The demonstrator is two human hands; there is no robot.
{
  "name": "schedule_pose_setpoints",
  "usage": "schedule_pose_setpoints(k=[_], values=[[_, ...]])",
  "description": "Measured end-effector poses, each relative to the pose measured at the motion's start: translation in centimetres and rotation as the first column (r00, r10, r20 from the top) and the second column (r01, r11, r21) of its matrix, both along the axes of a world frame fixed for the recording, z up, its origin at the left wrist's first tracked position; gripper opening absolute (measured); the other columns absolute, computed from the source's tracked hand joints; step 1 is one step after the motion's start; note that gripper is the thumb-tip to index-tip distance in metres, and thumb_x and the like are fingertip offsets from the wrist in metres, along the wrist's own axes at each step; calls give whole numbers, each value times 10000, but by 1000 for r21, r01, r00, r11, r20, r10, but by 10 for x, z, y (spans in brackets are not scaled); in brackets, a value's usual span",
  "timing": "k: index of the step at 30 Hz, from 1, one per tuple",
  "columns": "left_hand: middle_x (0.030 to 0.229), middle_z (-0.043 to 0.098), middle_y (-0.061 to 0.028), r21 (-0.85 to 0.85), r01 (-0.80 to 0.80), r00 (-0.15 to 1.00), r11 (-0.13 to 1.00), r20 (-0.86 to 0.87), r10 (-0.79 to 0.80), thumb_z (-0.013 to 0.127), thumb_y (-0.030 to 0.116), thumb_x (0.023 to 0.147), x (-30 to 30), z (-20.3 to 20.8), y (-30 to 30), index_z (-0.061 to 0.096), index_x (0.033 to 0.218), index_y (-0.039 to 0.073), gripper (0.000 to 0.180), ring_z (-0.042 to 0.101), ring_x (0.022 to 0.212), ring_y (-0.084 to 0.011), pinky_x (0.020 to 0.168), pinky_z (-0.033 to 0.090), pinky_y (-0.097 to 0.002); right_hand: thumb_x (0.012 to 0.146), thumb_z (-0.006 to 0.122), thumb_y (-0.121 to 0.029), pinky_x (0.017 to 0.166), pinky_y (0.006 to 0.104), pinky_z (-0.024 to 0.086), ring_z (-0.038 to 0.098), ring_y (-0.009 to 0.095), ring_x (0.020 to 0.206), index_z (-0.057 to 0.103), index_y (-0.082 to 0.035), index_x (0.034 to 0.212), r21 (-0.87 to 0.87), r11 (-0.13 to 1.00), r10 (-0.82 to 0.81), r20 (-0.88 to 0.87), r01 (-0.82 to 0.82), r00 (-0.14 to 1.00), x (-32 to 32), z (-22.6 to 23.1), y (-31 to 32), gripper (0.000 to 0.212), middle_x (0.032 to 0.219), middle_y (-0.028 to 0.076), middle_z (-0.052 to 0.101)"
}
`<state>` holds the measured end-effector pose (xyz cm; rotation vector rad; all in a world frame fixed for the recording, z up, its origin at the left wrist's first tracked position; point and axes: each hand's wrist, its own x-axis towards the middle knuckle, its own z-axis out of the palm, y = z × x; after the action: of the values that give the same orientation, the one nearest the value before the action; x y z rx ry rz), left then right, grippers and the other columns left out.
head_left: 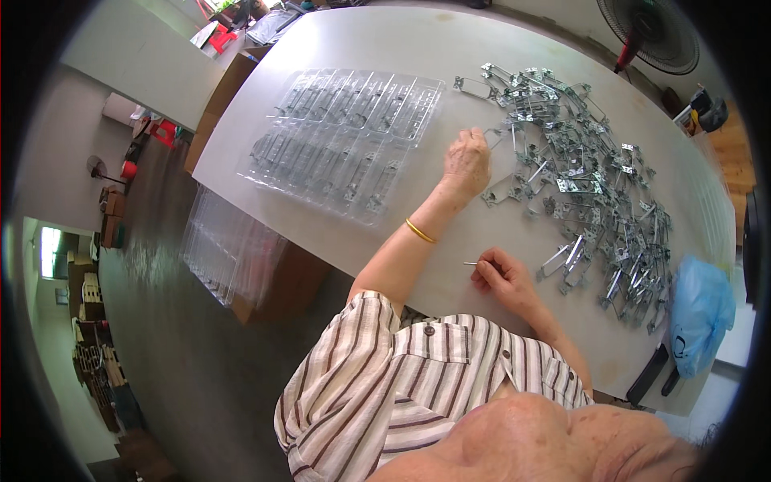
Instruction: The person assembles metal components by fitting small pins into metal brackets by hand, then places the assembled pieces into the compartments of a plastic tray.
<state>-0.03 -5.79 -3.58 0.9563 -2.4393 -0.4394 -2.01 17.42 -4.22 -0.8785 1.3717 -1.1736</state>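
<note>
Bench (pixel 361 36), broad and pale, carries the whole job, with loose metal to the right and clear plastic to the left. Across its right half spreads a tangled heap of metal brackets (pixel 574 185), plates joined by thin rods; this is the part that looks unhandled, and it is large. On the left lies clear plastic packaging (pixel 405 146) in two rows of long pockets, most of them showing grey metal inside. Those pieces look to be the portion already dealt with; the pockets toward the far right end appear paler, but glare hides whether they are empty. More clear trays (pixel 229 245) are piled beside the bench's left edge, lower down, apparently without metal in them. Judging by the heap, much seems left.

Between packaging and heap, the left hand (pixel 467 161) reaches out, its fingers bunched nearly together beside a wire-framed bracket (pixel 495 138) at the heap's near edge; whether they grip it or only touch it, I cannot tell. Closer to the body, the right hand (pixel 506 281) is above the bench, fingers curled and pinched on a thin metal rod (pixel 469 263), whose end juts out leftward.
</note>
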Motion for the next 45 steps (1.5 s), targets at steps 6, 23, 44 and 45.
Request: schedule_pose_setpoints(k=[6,23,44,45], values=[[939,645,-140,756,645,753,113,-653,76,571,162,913,30,39,22,566,1273,-75,431,633,846,-251,752,528,-403,1024,564,-166,654,263,523,633,117,731,588,-38,1018,42,999,-28,178,21,984,-8,2,5,131,849,50,671],[783,568,-46,738,654,753,-168,-656,46,350,437,1060,52,19,55,590,1217,-52,567,479,597,-102,492,347,-224,1029,557,-123,536,212,433,540,47,611,585,-28,1061,-265,887,-430,-169,379,887,-39,72,7,104,722,-11,586],[751,507,7,816,539,832,209,-477,-285,467,419,1032,63,22,66,608,1113,-7,455,412,634,-75,555,325,-235,985,602,-97,551,269,480,589,91,596,568,-34,1107,-147,886,-457,-441,440,773,-36,68,1,141,696,56,636],[750,508,6,775,559,822,296,-471,-321,472,414,1030,62,19,66,608,1099,0,441,420,641,-87,574,343,-246,985,602,-97,551,269,480,589,91,596,568,-34,1107,-144,883,-461,-440,446,771,-35,69,1,141,696,56,636]])
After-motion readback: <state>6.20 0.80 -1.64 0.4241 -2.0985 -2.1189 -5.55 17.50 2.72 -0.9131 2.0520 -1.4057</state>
